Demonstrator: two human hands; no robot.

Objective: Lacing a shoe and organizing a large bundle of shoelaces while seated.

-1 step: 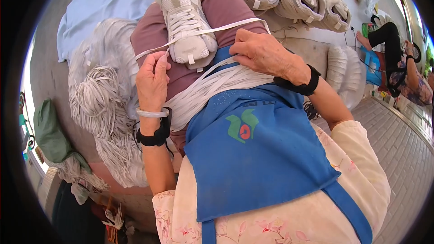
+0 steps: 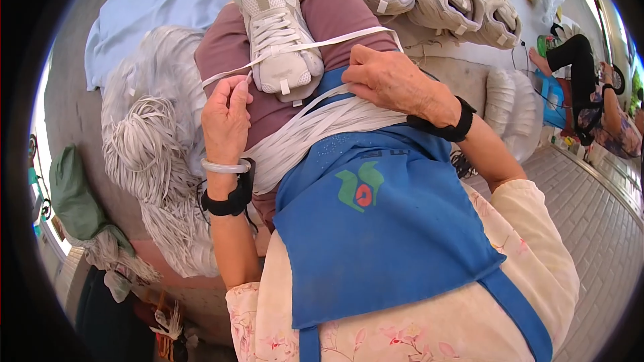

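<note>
A beige-and-white sneaker (image 2: 272, 17) lies across my thighs, toe pointing away, its lace threaded through the upper eyelets. The loose ends of that white shoelace (image 2: 335, 39) stretch out to both sides over my trousers. Left of the shoe's tongue, my left hand (image 2: 227, 117) is closed in a pinch on a shoelace tip. My right hand (image 2: 392, 84) is closed too, its fingertips pinching a white lace strand beside the shoe's heel. Across my lap, over the blue apron (image 2: 382, 228), lies a bundle of flat white laces (image 2: 315, 134).
More white laces (image 2: 144, 154) are heaped at my left by clear plastic. Several similar sneakers (image 2: 446, 0) stand at the upper right. A green bag (image 2: 74, 194) is at the far left, wrapped white bundles (image 2: 513, 107) at the right. Another person (image 2: 577, 60) sits at the far right.
</note>
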